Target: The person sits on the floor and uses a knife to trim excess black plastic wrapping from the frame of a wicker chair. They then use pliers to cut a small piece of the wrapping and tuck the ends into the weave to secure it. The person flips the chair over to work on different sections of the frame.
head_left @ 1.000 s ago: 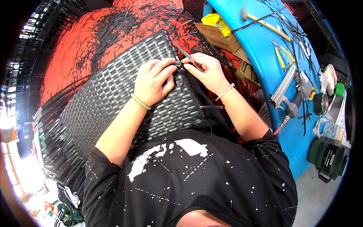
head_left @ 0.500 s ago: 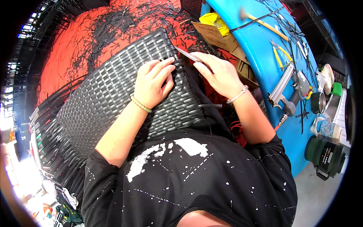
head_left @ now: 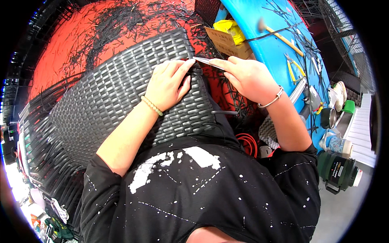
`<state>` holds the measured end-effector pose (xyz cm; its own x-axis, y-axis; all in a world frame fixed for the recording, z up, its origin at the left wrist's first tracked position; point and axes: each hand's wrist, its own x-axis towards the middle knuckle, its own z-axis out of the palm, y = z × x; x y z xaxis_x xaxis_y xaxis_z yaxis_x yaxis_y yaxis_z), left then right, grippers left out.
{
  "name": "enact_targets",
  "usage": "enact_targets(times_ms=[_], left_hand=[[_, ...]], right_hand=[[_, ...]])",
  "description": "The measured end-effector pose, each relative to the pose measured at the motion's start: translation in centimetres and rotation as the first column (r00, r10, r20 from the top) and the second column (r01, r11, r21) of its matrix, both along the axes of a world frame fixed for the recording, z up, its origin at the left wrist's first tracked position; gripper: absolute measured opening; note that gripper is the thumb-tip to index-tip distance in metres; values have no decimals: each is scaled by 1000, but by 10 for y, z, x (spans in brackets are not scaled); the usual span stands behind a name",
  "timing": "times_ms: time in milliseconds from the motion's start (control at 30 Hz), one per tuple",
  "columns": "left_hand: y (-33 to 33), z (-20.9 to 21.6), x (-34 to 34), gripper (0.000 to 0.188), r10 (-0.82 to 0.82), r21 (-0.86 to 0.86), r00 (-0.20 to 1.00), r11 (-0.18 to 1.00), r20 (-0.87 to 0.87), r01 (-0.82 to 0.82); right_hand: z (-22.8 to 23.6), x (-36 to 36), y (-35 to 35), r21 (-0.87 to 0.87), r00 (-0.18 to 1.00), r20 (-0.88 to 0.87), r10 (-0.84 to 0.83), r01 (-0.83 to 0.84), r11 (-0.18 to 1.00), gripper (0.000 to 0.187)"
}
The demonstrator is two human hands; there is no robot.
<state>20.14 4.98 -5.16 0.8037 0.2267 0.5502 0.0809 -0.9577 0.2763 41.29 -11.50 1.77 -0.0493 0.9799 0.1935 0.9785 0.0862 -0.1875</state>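
Observation:
A black woven wicker panel [head_left: 121, 91] of flat glossy strips lies slanted across my lap, with long loose strands [head_left: 48, 154] fanning out from its left end. My left hand [head_left: 168, 83] rests on the panel near its right edge, fingers closed at the border strip and index fingertip by the upper corner. In my right hand [head_left: 253, 81] is a slim pointed silver metal tool [head_left: 207, 61], gripped between thumb and fingers. Its tip meets the panel's edge beside my left index fingertip. One short strip [head_left: 225, 112] sticks out from the panel's lower right edge.
On the right, a blue table [head_left: 275, 52] carries a hammer [head_left: 283, 38], yellow-handled pliers [head_left: 292, 69] and other tools. An open cardboard box [head_left: 227, 42] with a yellow bag stands beside it. Black scraps [head_left: 117, 32] litter the red floor cover. A green flask [head_left: 338, 172] stands lower right.
My right hand has shifted right and slightly down, its tool now lying flatter with the tip at my left fingertip. My left hand has moved slightly up the panel's edge.

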Motion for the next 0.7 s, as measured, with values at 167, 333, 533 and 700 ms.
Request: enact_targets(times_ms=[167, 333, 533, 700], left_hand=[[0, 3, 5, 45, -7, -5, 998, 1000, -58, 7], [-4, 2, 9, 41, 48, 32, 999, 998, -25, -47], [-3, -1, 8, 38, 46, 55, 999, 997, 16, -47], [-3, -3, 5, 41, 47, 55, 999, 997, 0, -47]], right_hand=[[-4, 0, -4, -58, 996, -3, -84, 84, 995, 43], [6, 8, -5, -36, 998, 39, -45, 47, 998, 41], [6, 9, -2, 41, 990, -104, -93, 97, 994, 30], [-45, 12, 19, -15, 736, -649, -194, 243, 970, 21]])
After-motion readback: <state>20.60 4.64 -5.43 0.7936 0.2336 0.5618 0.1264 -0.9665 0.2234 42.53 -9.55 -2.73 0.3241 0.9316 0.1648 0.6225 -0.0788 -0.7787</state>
